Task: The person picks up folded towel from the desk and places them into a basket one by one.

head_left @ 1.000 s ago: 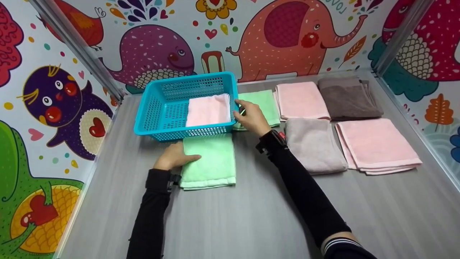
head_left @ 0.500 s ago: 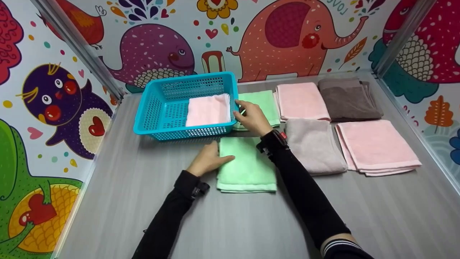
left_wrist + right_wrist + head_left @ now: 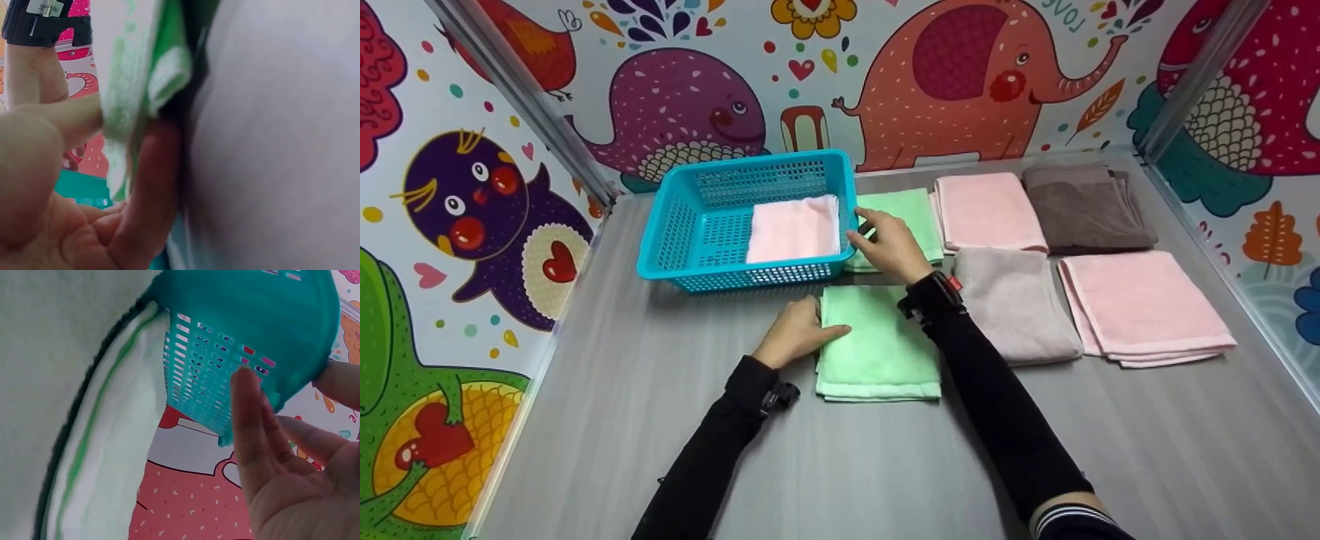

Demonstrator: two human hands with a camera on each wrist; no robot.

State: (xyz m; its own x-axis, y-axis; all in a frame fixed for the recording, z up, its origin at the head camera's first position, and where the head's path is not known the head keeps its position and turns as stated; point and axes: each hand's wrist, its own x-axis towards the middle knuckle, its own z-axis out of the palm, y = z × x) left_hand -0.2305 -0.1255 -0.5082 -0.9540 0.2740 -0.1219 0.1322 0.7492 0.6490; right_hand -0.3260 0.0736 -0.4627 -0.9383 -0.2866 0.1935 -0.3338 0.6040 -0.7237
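My left hand (image 3: pixel 795 334) pinches the left edge of a folded light-green towel (image 3: pixel 881 349) lying in front of the basket. Its thumb is on top, and in the left wrist view the fingers (image 3: pixel 154 180) go under the towel's layered edge (image 3: pixel 126 90). At the right end of a turquoise perforated basket (image 3: pixel 735 281), my right hand (image 3: pixel 894 246) grips the rim. The right wrist view has the thumb over the rim and the other fingers (image 3: pixel 247 422) against the basket's outer wall (image 3: pixel 242 320). Inside the basket, a folded pink towel (image 3: pixel 793 231) lies toward the right.
Another green towel (image 3: pixel 907 214) sits right of the basket, partly hidden by my right hand. Farther right lie folded pink (image 3: pixel 990 210), brown (image 3: pixel 1084 210), greyish (image 3: pixel 1012 307) and pink towels (image 3: pixel 1147 304). Printed walls (image 3: pixel 810 97) border the grey table (image 3: pixel 840 465).
My left hand has slid the green towel rightward from below the basket's front, mostly in the first half second. The right hand has stayed on the basket rim.
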